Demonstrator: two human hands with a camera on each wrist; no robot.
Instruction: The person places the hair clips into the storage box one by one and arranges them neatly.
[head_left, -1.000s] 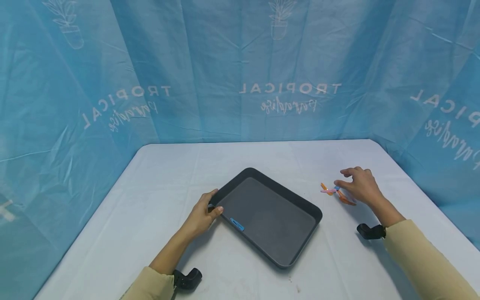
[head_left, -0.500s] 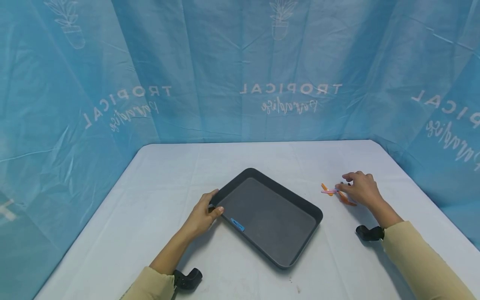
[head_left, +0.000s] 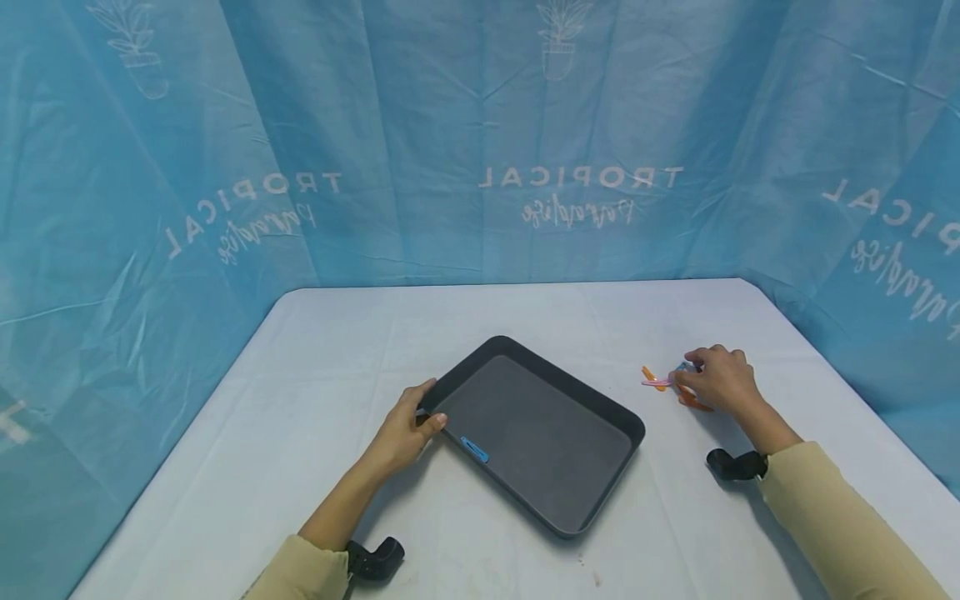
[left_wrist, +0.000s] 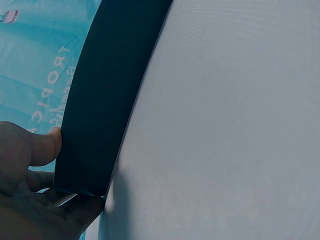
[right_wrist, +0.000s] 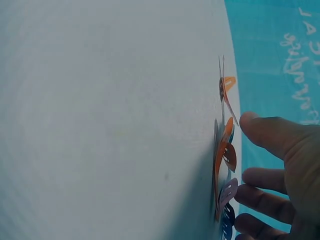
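Note:
My left hand [head_left: 401, 429] grips the left corner of a dark grey baking tray [head_left: 551, 442], thumb on the rim and fingers outside, partly beneath it. A blue snap hair clip [head_left: 475, 449] lies inside near the tray's front-left wall. On the right, my right hand [head_left: 723, 377] is over a small loose pile of hair clips, thumb and fingers apart. An orange clip [head_left: 693, 401], a pink clip [head_left: 656, 383] and a blue clip [head_left: 682, 367] show around the fingers. A pale purple clip [right_wrist: 229, 191] lies by the fingertips in the right wrist view; contact is unclear.
A white cloth covers the table [head_left: 352, 350]. Blue printed curtains [head_left: 480, 142] hang behind it and along both sides. Each wrist carries a black camera mount [head_left: 375, 558] close to the tabletop.
My right hand has dropped slightly toward the clips, and a blue clip has shifted within the pile. The left hand and the tray have stayed put.

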